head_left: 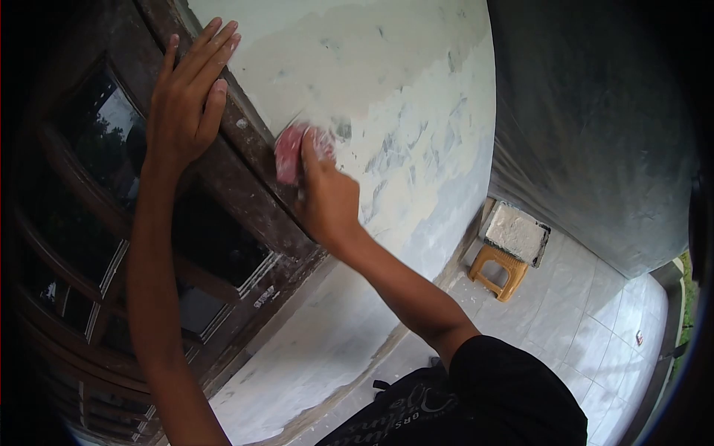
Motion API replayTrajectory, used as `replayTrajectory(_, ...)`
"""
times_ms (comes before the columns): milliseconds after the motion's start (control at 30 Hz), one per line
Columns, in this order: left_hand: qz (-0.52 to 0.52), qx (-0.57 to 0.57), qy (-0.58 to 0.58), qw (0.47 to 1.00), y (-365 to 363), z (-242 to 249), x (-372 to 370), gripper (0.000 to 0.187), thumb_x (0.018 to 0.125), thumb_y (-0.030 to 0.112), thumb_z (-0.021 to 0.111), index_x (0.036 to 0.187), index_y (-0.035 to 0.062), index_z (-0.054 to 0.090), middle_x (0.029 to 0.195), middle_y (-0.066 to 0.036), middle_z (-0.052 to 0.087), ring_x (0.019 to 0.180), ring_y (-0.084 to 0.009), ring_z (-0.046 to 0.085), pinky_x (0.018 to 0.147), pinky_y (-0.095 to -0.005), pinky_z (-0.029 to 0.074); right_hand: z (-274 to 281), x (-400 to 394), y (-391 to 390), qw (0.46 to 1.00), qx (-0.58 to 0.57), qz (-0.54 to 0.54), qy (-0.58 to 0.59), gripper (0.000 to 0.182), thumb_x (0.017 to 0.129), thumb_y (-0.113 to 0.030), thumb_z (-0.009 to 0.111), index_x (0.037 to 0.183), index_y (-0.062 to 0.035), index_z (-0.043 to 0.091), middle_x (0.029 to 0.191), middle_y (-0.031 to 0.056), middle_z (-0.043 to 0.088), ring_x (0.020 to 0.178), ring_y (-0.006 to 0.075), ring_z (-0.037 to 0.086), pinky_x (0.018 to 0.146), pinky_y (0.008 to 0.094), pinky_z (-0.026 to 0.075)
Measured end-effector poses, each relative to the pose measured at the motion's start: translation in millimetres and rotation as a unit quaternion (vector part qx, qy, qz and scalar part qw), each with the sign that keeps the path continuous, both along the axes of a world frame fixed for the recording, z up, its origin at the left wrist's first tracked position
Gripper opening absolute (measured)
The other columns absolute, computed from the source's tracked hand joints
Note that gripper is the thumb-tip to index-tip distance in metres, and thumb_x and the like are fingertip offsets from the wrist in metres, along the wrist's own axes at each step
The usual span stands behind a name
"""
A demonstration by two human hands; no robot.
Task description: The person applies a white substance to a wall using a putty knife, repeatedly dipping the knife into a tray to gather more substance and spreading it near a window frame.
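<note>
My right hand (329, 199) grips a red putty scraper (288, 154) smeared with white paste. Its edge is against the patchy wall (401, 141), close beside the dark wooden window frame (249, 137). The forefinger lies stretched along the scraper, and the view around it is slightly blurred. Higher up, my left hand (184, 104) rests flat on the wooden frame with its fingers spread and nothing in them. White specks show on the fingertips. Pale filler covers the wall unevenly, with grey and dark patches showing through.
A yellow plastic stool (513, 279) stands on the tiled floor (565, 312) by the wall, bearing a tray (518, 236) of white paste. Dark sheeting (587, 134) hangs at the right. Glass panes (97, 119) fill the window; a small red-and-white item (639, 338) lies on the tiles.
</note>
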State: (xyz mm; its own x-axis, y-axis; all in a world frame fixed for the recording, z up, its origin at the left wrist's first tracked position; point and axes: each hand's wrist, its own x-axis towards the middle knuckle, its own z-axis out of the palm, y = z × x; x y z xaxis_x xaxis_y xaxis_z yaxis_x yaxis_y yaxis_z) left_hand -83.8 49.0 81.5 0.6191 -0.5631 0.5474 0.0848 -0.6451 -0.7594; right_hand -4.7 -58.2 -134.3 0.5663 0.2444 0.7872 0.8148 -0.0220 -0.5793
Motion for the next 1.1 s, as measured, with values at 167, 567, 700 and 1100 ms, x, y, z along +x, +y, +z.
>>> replayTrajectory(167, 0.005, 0.000, -0.003, 1.000, 1.9, 0.5, -0.3, 0.051, 0.090, 0.011, 0.040, 0.138, 0.0034, 0.056, 0.147, -0.009, 0.052, 0.143, -0.0255, 0.040, 0.120, -0.0538, 0.017, -94.9, -111.5, -57.7, 0.970, -0.036, 0.239, 0.014, 0.100, 0.057, -0.002, 0.077, 0.150, -0.0083, 0.039, 0.116, 0.0242, 0.065, 0.080, 0.0360, 0.070, 0.068, 0.0403, 0.058)
replayTrajectory(567, 0.006, 0.010, -0.012, 1.000, 0.9, -4.2, -0.2, 0.052, 0.091, 0.013, 0.040, 0.139, 0.0042, 0.054, 0.148, -0.009, 0.050, 0.143, -0.0258, 0.040, 0.120, -0.0538, 0.018, -30.1, 9.6, -122.6, 0.868, 0.196, 0.271, 0.366, 0.032, 0.084, 0.003, 0.059, 0.115, 0.0053, 0.065, 0.074, 0.0043, 0.063, 0.060, 0.0061, 0.055, 0.053, 0.0243, 0.043)
replayTrajectory(700, -0.025, -0.038, -0.032, 0.998, -5.0, -20.5, -0.1, 0.052, 0.090, 0.015, 0.039, 0.140, 0.0045, 0.054, 0.149, -0.010, 0.050, 0.144, -0.0283, 0.038, 0.119, -0.0568, 0.017, -45.1, 39.9, -147.3, 0.841, 0.233, 0.303, 0.383, 0.014, 0.082, 0.004, 0.066, 0.095, -0.0001, 0.065, 0.085, 0.0053, 0.066, 0.070, 0.0120, 0.058, 0.057, 0.0307, 0.047)
replayTrajectory(1100, -0.042, -0.136, 0.015, 0.990, -75.8, -87.8, 4.0, 0.058, 0.084, 0.016, 0.041, 0.140, 0.0046, 0.053, 0.149, -0.011, 0.050, 0.145, -0.0308, 0.037, 0.118, -0.0608, 0.017, -61.3, 45.0, -198.6, 0.803, 0.314, 0.323, 0.390, 0.014, 0.092, -0.008, 0.064, 0.102, 0.0017, 0.063, 0.089, 0.0080, 0.067, 0.078, 0.0142, 0.060, 0.068, 0.0331, 0.052)
